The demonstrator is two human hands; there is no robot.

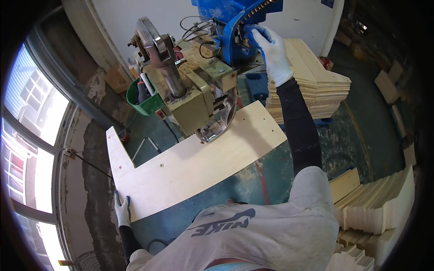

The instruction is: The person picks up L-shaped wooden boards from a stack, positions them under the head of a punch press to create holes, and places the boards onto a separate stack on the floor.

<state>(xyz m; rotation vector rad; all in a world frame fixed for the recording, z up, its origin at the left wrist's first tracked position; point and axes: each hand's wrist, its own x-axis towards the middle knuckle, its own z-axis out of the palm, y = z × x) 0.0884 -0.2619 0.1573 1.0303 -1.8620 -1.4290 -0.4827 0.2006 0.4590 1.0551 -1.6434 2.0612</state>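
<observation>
A large L-shaped plywood panel (199, 174) with a few small holes lies under the head of a green riveting-type machine (185, 97). My left hand (122, 211), in a white glove with a dark palm, grips the panel's near left edge, thumb on one side and fingers on the other. My right hand (272, 53), in a white-and-blue glove, reaches up to the blue hopper (242, 13) and its curved feed track (230, 36). Its fingers are curled beside the track, and whatever they hold is hidden. The machine's lower arm touches the panel near its far edge.
Stacked plywood pieces (312, 83) stand right of the machine, and more cut stacks (375, 205) lie at lower right. A green bin (143, 101) with hand tools hangs on the machine's left. Windows (34, 135) line the left wall.
</observation>
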